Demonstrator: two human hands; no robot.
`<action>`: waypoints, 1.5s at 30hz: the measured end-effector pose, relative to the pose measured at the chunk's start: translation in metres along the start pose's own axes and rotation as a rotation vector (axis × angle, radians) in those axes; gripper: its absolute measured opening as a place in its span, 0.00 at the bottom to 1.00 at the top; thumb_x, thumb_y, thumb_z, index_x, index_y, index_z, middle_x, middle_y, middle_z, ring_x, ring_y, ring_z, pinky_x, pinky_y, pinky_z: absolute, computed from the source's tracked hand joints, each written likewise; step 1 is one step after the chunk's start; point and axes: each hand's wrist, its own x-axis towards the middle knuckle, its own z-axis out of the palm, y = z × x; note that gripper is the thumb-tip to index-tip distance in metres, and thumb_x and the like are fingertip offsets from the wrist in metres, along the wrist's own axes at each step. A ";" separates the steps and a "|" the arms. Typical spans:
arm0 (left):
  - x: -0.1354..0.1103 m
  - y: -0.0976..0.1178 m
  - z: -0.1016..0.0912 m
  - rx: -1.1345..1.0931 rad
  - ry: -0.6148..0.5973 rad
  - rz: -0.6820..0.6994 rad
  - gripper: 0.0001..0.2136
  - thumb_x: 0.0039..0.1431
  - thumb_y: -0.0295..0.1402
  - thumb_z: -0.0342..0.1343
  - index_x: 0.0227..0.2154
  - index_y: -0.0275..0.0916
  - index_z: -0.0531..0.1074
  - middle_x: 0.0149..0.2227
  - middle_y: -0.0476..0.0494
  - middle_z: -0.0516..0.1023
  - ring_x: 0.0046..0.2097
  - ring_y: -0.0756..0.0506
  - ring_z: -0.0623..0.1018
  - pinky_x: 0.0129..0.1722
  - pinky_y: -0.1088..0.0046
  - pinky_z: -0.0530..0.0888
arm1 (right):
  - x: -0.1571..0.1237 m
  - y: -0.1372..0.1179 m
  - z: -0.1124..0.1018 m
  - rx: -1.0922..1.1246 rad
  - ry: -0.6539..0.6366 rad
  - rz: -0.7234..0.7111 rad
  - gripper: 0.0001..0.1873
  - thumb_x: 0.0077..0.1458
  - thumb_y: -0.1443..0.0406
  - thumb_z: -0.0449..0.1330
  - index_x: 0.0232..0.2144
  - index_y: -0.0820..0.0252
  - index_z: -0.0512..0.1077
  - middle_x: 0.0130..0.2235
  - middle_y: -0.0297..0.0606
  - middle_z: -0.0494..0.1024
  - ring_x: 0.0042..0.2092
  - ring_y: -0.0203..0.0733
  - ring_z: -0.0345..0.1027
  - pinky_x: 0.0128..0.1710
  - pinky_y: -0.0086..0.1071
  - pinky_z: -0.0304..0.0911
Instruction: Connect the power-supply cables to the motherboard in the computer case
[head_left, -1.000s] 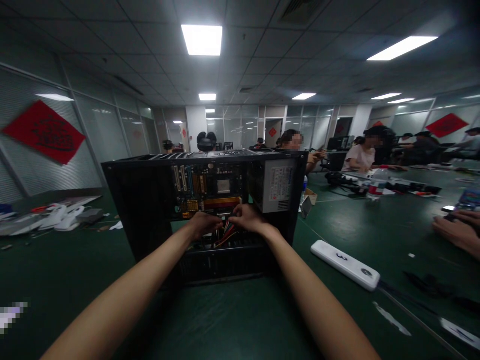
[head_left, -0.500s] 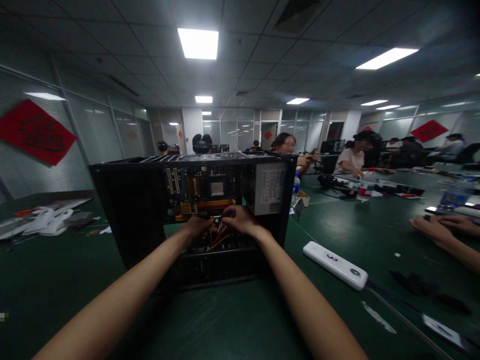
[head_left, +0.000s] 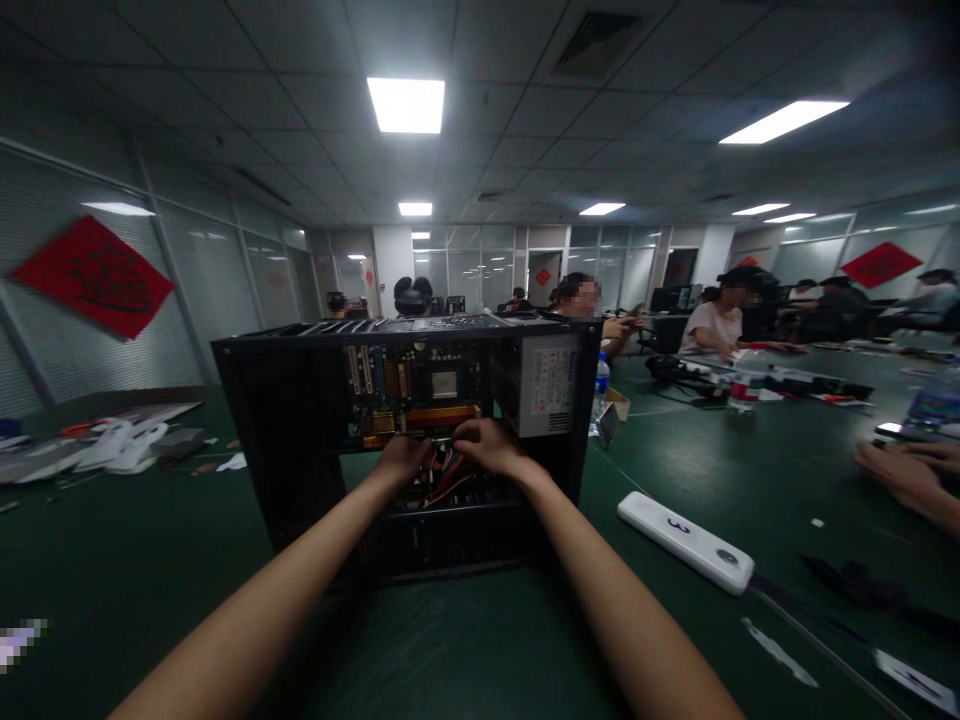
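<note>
An open black computer case (head_left: 480, 540) stands upright on the green table, its inside facing me. Within it are a motherboard (head_left: 384, 385) and, at the upper right, a silver power supply (head_left: 546, 385). Both my hands reach in below the board's lower edge. My left hand (head_left: 405, 458) is closed, its fingertips at the upper end of a bundle of coloured wires (head_left: 450, 478). From the right, my right hand (head_left: 486, 445) pinches at the same bundle, a short gap from the left. Red, yellow and black strands hang beneath the fingers. Whatever lies right between the fingertips is too small to make out.
A white power strip (head_left: 686, 540) lies right of the case, its cord trailing away. White plastic bags (head_left: 124, 445) and a grey box are at the left. Bottles (head_left: 742, 385) stand further back. Another person's hands (head_left: 904, 475) rest at the right edge; more people sit behind.
The whole view has shifted slightly, so everything appears a little further right and lower. Both hands stay at the wires inside the case, with little change in their grip.
</note>
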 end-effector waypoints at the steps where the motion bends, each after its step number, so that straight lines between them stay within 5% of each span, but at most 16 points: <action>1: -0.003 -0.001 -0.002 0.055 0.036 0.031 0.13 0.61 0.38 0.53 0.30 0.34 0.79 0.32 0.38 0.82 0.34 0.43 0.79 0.32 0.72 0.69 | 0.000 -0.001 0.000 0.004 0.013 0.004 0.10 0.54 0.71 0.61 0.39 0.65 0.78 0.37 0.40 0.81 0.40 0.40 0.75 0.40 0.30 0.67; 5: -0.023 0.000 -0.007 0.253 0.154 0.250 0.13 0.60 0.39 0.55 0.38 0.36 0.79 0.44 0.35 0.80 0.50 0.38 0.76 0.48 0.68 0.67 | 0.003 -0.003 0.000 0.013 0.057 0.006 0.10 0.53 0.70 0.62 0.40 0.66 0.78 0.40 0.42 0.81 0.43 0.43 0.75 0.44 0.33 0.67; 8: -0.033 0.006 -0.006 0.405 0.016 0.399 0.18 0.62 0.46 0.50 0.36 0.38 0.80 0.37 0.39 0.82 0.41 0.41 0.78 0.39 0.71 0.67 | 0.006 -0.003 0.002 0.012 0.059 0.004 0.11 0.55 0.70 0.61 0.42 0.66 0.77 0.43 0.43 0.81 0.44 0.42 0.75 0.45 0.32 0.67; 13: -0.028 0.008 -0.003 0.462 -0.135 0.299 0.20 0.63 0.45 0.48 0.32 0.38 0.80 0.28 0.43 0.80 0.31 0.45 0.76 0.28 0.74 0.60 | 0.005 -0.001 0.005 -0.055 0.028 0.025 0.13 0.59 0.72 0.56 0.44 0.66 0.76 0.44 0.43 0.81 0.45 0.40 0.75 0.45 0.29 0.67; 27: -0.029 0.007 -0.003 0.498 -0.068 0.265 0.19 0.60 0.44 0.50 0.24 0.37 0.79 0.21 0.44 0.74 0.27 0.47 0.72 0.26 0.73 0.55 | -0.008 -0.016 0.002 -0.386 0.035 -0.003 0.09 0.60 0.68 0.59 0.39 0.64 0.79 0.42 0.47 0.82 0.46 0.45 0.75 0.44 0.29 0.64; 35: -0.032 0.011 -0.004 0.510 -0.060 0.258 0.18 0.61 0.42 0.50 0.26 0.37 0.80 0.24 0.42 0.77 0.28 0.46 0.73 0.27 0.72 0.57 | -0.012 -0.018 -0.001 -0.449 -0.065 -0.061 0.16 0.57 0.76 0.56 0.43 0.60 0.80 0.45 0.44 0.81 0.49 0.45 0.75 0.46 0.28 0.64; 45: -0.032 0.011 -0.003 0.556 -0.064 0.275 0.19 0.63 0.43 0.49 0.27 0.37 0.79 0.27 0.41 0.79 0.31 0.46 0.75 0.29 0.73 0.59 | -0.009 -0.013 0.005 -0.536 0.022 0.000 0.13 0.58 0.71 0.58 0.42 0.63 0.80 0.43 0.51 0.81 0.47 0.49 0.75 0.44 0.31 0.65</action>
